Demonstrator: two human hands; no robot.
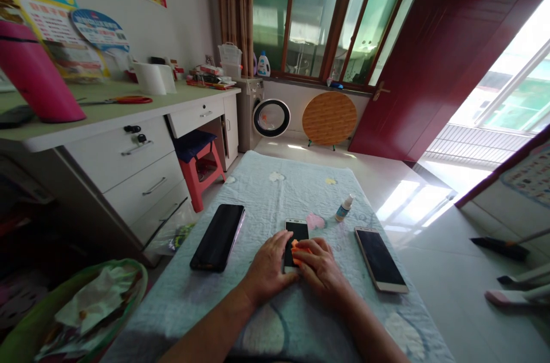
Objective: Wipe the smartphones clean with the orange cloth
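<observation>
A white smartphone (302,230) with a dark screen lies flat on the cloth-covered table (279,185) in front of me. My left hand (270,264) grips its left edge, fingertips at the upper side and thumb near the bottom. In my right hand (323,271) an orange cloth (296,253) is bunched under the fingers and pressed on the screen. Left of the hands rests a large black smartphone (219,237). Another phone, with a light gold frame (381,260), lies to the right. Beyond my right hand stands a small spray bottle (344,208) with a white cap.
On the left is a desk (172,101) carrying a pink flask (38,74), orange-handled scissors (131,100) and a paper roll (150,78). A red stool (201,171) is tucked beneath it. A waste bin (144,280) stands at lower left. Behind are a washing machine (249,105) and a round wooden tabletop (330,118).
</observation>
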